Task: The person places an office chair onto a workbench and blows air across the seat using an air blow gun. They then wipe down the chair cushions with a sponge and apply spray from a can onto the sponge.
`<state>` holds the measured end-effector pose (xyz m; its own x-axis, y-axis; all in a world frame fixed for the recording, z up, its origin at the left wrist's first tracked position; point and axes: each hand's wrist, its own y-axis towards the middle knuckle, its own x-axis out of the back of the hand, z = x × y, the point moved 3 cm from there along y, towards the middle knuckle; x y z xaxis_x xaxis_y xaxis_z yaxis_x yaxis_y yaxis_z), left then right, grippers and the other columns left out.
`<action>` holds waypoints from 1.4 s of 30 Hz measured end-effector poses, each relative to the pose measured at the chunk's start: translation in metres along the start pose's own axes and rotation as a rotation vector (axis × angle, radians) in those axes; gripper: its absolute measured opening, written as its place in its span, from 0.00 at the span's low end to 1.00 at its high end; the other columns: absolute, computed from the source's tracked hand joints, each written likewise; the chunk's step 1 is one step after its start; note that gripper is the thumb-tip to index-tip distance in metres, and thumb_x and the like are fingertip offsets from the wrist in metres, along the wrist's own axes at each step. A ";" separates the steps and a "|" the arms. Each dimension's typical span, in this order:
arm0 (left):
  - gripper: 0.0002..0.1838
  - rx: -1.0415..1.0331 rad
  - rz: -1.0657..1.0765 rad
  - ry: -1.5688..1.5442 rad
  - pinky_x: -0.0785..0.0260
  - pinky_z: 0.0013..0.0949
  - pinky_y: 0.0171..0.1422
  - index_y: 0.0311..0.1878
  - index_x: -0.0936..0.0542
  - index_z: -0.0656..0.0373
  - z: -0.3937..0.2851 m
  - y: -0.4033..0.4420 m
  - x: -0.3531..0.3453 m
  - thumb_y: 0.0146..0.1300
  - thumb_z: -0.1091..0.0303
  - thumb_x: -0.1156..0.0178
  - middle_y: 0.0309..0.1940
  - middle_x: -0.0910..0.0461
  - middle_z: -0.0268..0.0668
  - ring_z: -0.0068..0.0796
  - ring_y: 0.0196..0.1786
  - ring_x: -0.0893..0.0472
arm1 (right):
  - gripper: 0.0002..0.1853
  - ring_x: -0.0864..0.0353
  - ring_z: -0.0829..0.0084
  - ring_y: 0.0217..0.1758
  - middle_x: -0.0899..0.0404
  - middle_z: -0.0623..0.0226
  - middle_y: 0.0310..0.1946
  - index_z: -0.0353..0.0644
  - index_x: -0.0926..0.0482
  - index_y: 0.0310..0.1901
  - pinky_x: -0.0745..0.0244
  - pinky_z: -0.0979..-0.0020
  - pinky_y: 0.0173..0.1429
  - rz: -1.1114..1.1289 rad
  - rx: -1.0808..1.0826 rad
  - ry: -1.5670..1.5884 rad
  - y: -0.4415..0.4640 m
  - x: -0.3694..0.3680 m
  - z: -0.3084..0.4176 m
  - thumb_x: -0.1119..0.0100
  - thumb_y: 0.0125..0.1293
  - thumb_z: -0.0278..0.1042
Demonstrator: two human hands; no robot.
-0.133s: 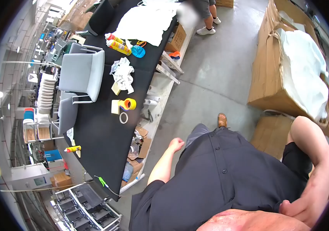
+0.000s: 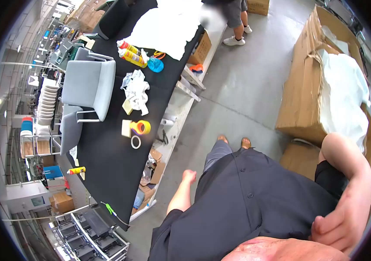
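Note:
My left hand (image 2: 189,176) hangs beside my body with its fingers curled into a loose fist, nothing visible in it. It is apart from the black-covered table (image 2: 111,174), whose edge runs to its left. My right arm is bent sharply, bringing my right hand (image 2: 334,228) up close to my chest and shoulder. Its fingers are curled in, and no object shows in them. On the table lie a roll of yellow tape (image 2: 143,127), a white ring-shaped roll (image 2: 136,142), crumpled white material (image 2: 136,92) and yellow spray cans (image 2: 132,57).
At right stands a large cardboard box (image 2: 300,91) holding white wrapped material (image 2: 344,91). Grey chairs (image 2: 85,85) line the table's far side. A lower shelf (image 2: 181,124) under the table bears boxes and rolls. Another person (image 2: 236,24) stands on the grey floor ahead.
A second foot of mine has come into view beside the first. My left hand sits slightly lower and further left. The tabletop things have shifted left in view as the camera moved.

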<state>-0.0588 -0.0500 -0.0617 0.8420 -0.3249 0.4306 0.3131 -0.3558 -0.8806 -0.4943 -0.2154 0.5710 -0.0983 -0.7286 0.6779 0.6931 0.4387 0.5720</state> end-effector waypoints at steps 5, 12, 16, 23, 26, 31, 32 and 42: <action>0.14 0.015 -0.007 -0.225 0.21 0.42 0.47 0.44 0.12 0.65 -0.010 0.070 0.026 0.67 0.62 0.35 0.38 0.11 0.45 0.37 0.40 0.13 | 0.12 0.23 0.75 0.31 0.19 0.64 0.33 0.33 0.16 0.45 0.33 0.74 0.34 -0.079 -0.079 0.131 -0.058 0.083 -0.126 0.52 0.74 0.24; 0.17 -0.394 -0.080 -0.024 0.22 0.40 0.55 0.46 0.12 0.65 -0.163 0.185 0.089 0.66 0.59 0.34 0.38 0.10 0.43 0.38 0.45 0.13 | 0.09 0.26 0.75 0.23 0.25 0.66 0.28 0.31 0.18 0.44 0.35 0.72 0.27 -0.294 -0.203 -0.349 -0.035 0.150 -0.313 0.43 0.68 0.26; 0.10 -0.367 0.039 -0.166 0.22 0.34 0.35 0.45 0.15 0.61 -0.268 0.166 0.166 0.70 0.65 0.38 0.30 0.14 0.39 0.28 0.33 0.14 | 0.09 0.27 0.75 0.23 0.25 0.65 0.28 0.33 0.19 0.41 0.37 0.72 0.27 -0.403 -0.172 -0.441 -0.023 0.194 -0.361 0.42 0.67 0.31; 0.17 -0.504 0.153 -0.508 0.20 0.29 0.41 0.61 0.23 0.69 -0.419 0.084 0.265 0.76 0.67 0.40 0.34 0.16 0.37 0.23 0.35 0.17 | 0.10 0.28 0.72 0.24 0.31 0.71 0.24 0.34 0.20 0.38 0.35 0.68 0.29 -0.403 -0.038 -0.265 -0.036 0.262 -0.490 0.40 0.66 0.35; 0.16 -0.692 -0.025 -0.534 0.20 0.30 0.44 0.60 0.21 0.69 -0.466 0.079 0.293 0.76 0.68 0.40 0.37 0.15 0.38 0.24 0.37 0.16 | 0.12 0.24 0.63 0.26 0.29 0.67 0.23 0.38 0.26 0.30 0.31 0.62 0.31 -0.288 -0.058 -0.191 -0.064 0.284 -0.572 0.39 0.66 0.37; 0.15 -0.671 0.040 -0.482 0.21 0.34 0.55 0.58 0.17 0.69 -0.595 0.005 0.399 0.76 0.68 0.40 0.42 0.11 0.41 0.28 0.45 0.13 | 0.10 0.17 0.49 0.34 0.21 0.57 0.26 0.37 0.25 0.34 0.25 0.53 0.37 -0.074 -0.481 -0.110 -0.119 0.375 -0.719 0.34 0.60 0.33; 0.15 -0.677 -0.021 -0.438 0.21 0.34 0.53 0.57 0.16 0.67 -0.611 0.000 0.421 0.75 0.66 0.39 0.38 0.11 0.40 0.29 0.43 0.13 | 0.09 0.16 0.50 0.35 0.19 0.57 0.27 0.37 0.22 0.37 0.24 0.53 0.38 -0.052 -0.552 -0.051 -0.127 0.389 -0.746 0.34 0.60 0.32; 0.18 -0.511 -0.431 -0.135 0.32 0.34 0.35 0.32 0.17 0.67 -0.681 -0.026 0.640 0.72 0.59 0.34 0.26 0.20 0.37 0.26 0.29 0.24 | 0.17 0.11 0.58 0.46 0.12 0.54 0.41 0.35 0.16 0.49 0.18 0.60 0.52 -0.280 -0.847 0.020 -0.187 0.497 -1.023 0.32 0.63 0.36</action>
<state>0.1728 -0.8454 0.3718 0.7463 0.0388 0.6645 0.4140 -0.8088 -0.4178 0.0574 -1.1976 0.3286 -0.3366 -0.7629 0.5519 0.9414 -0.2870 0.1773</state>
